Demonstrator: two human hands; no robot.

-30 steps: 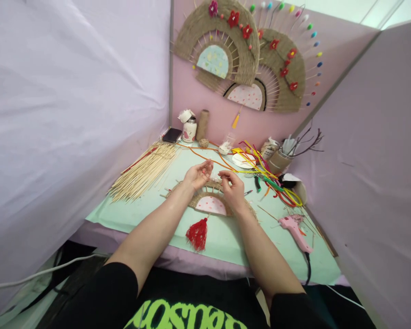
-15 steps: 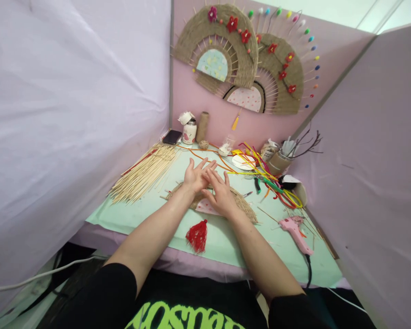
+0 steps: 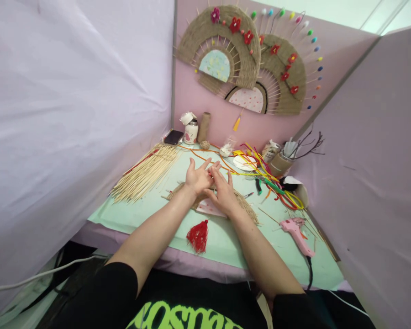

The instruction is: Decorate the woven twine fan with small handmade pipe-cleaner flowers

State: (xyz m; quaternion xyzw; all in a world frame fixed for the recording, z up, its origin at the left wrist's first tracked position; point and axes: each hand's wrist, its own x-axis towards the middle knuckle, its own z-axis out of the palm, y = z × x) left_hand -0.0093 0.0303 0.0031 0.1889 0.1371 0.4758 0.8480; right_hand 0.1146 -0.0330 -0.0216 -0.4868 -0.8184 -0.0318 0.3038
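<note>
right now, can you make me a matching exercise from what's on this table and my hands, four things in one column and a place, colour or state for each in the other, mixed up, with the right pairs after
1. left hand
2. tassel
3. glue gun
4. half-round fan

A. red, near the front edge of the table
B. partly hidden by the hands
C. palm up, with fingers of the right hand over it
D. pink, with a dark cord

Pairs: 1-C, 2-A, 3-D, 4-B
</note>
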